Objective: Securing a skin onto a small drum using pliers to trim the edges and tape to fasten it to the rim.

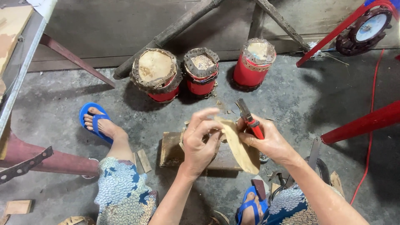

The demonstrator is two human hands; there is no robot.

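My left hand [201, 139] pinches the upper edge of a tan, stiff sheet of hide [239, 146] held above a small wooden block [173, 152]. The sheet hangs down between both hands. My right hand [268, 141] grips red-handled pliers [249, 118], whose dark jaws point up and away past the sheet's top edge, and its fingers also touch the sheet. A small round object sits under my left hand on the block, mostly hidden.
Three small red drums [157, 75] [201, 71] [253, 63] with hide tops stand in a row on the concrete floor. My feet wear blue sandals [93, 121] [250, 206]. Red metal legs [364, 123], a red cable [371, 137] and wood scraps [143, 160] lie around.
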